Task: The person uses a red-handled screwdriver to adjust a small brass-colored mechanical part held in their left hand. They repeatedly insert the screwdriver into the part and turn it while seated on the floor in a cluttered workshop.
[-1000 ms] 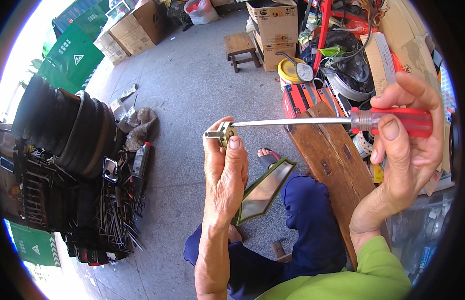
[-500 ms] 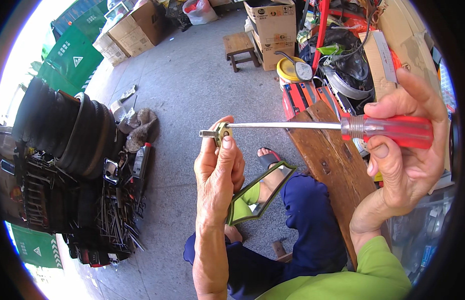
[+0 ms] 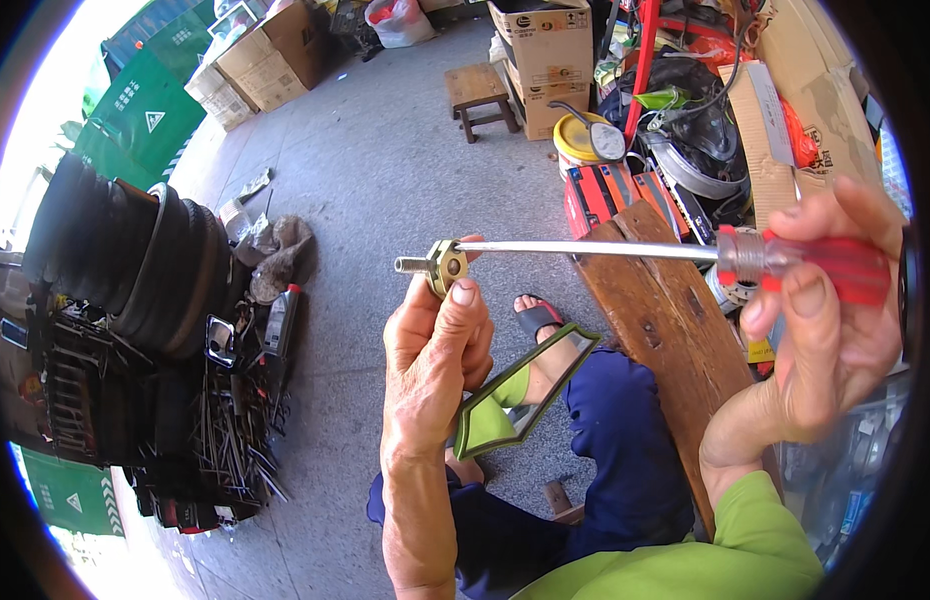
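Observation:
My left hand pinches a gold-coloured metal clamp with a threaded stud pointing left. Below that hand, an angular motorcycle mirror with a green rim tilts over my legs; its link to the clamp is hidden by my fingers. The screwdriver lies nearly level, its tip at the top right of the clamp. Around its clear red handle, the thumb and fingers of my right hand are closed.
A wooden bench stands to my right, beside red boxes. At left, tyres rise above a heap of metal tools. Farther off are a small wooden stool and stacked cardboard boxes.
My right hand has shifted right and lower, and its grip on the screwdriver handle has turned. The left thumb sits lower, showing more of the clamp. The mirror has moved slightly right.

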Demonstrator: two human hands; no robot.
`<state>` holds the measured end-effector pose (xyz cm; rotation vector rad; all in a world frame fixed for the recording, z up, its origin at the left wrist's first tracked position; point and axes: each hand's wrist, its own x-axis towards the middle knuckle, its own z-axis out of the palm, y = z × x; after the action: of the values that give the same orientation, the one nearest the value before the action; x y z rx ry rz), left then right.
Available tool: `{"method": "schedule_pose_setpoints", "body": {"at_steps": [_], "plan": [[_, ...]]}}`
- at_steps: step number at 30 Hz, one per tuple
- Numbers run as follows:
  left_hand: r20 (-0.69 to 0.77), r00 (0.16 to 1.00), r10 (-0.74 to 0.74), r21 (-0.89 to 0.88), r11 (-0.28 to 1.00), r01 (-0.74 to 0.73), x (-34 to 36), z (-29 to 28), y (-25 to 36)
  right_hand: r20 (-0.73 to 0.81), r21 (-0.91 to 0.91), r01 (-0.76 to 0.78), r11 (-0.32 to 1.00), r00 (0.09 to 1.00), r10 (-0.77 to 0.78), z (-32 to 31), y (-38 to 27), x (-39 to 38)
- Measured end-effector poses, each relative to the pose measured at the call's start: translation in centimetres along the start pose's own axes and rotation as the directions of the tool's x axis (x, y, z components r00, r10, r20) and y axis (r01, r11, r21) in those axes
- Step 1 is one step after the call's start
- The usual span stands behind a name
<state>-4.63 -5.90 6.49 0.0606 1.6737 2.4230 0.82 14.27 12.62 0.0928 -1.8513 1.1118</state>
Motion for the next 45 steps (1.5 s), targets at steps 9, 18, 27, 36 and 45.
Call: {"method": "schedule_pose_setpoints", "body": {"at_steps": [9, 18, 27, 36, 45], "plan": [[-0.115, 0.993, -0.007, -0.035, 0.999, 0.003, 0.6, -0.7, 0.0, 0.188, -0.054, 0.200, 0.978, 0.964, -0.187, -2.3, -1.3, 0.4], [-0.115, 0.993, -0.031, -0.091, 0.996, 0.020, -0.4, -1.3, 1.2, 0.144, 0.057, 0.004, 0.998, 0.990, -0.012, -3.5, -0.7, 0.2], [-0.003, 0.996, -0.088, -0.168, 0.982, 0.086, -0.3, -0.9, 0.8, 0.047, 0.270, 0.067, 0.961, 0.995, -0.082, -0.7, 0.2, -1.0], [0.023, 0.996, -0.090, -0.200, 0.975, 0.093, -0.5, -1.0, 1.0, 0.211, 0.296, 0.149, 0.943, 0.953, -0.217, -1.9, 1.1, -0.3], [0.039, 0.997, -0.072, -0.211, 0.974, 0.079, -0.3, -1.0, 0.6, 0.176, 0.322, 0.146, 0.935, 0.962, -0.210, -1.3, 0.8, -0.6]]}}
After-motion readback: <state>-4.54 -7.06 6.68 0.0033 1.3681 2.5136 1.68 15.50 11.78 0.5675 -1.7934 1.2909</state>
